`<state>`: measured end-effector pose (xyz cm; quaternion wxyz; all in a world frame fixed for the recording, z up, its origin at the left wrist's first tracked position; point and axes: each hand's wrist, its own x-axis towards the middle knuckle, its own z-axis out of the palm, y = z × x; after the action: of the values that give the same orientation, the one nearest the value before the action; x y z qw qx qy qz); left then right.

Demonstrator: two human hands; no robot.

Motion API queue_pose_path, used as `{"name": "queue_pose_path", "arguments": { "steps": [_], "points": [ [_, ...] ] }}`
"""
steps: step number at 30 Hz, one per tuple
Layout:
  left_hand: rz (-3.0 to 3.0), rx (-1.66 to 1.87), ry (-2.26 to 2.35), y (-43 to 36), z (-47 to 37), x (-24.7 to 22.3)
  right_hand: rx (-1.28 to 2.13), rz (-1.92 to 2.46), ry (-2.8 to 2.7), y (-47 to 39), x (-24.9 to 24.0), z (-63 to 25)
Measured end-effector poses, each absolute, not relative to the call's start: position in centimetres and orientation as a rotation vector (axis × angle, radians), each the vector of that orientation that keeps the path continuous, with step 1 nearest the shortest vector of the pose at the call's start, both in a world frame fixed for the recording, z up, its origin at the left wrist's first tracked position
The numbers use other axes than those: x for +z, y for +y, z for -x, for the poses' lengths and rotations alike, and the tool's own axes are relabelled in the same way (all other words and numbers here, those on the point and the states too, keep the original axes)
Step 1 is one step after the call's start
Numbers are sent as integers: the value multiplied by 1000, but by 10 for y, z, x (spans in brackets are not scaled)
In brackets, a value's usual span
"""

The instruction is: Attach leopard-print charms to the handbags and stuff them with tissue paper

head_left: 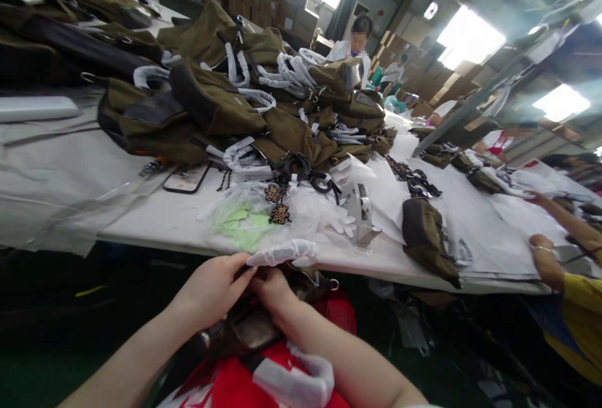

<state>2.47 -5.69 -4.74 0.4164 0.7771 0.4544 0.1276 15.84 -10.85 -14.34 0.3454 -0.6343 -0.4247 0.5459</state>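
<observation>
The dark olive-brown fabric bag [258, 331] lies on the lap [228, 384], partly hidden. Its curved, white-wrapped handles [285, 252] stick out at opposite sides.

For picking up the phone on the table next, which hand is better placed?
Probably the left hand: the phone lies on its side of the table, and the right hand would have to reach across. Both hands are busy at the bag.

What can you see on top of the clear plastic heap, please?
Two leopard-print charms; light green material shows in its left part, but whatever lies beneath the plastic is hidden.
</observation>
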Motion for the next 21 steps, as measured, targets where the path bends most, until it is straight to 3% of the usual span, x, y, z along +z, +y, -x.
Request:
{"name": "queue_pose_path", "arguments": {
  "steps": [7,15,21],
  "points": [
    [-1880,284,1081,-50,-14,-44,1536,1752,-1011,-109,-131,-166],
    [-1760,332,1020,-46,-6,-46,784,1969,-1973,-119,-93,-171],
    [-1741,301,989,-47,-7,-45,830,1630,-2232,-117,-80,-150]
  ]
}}
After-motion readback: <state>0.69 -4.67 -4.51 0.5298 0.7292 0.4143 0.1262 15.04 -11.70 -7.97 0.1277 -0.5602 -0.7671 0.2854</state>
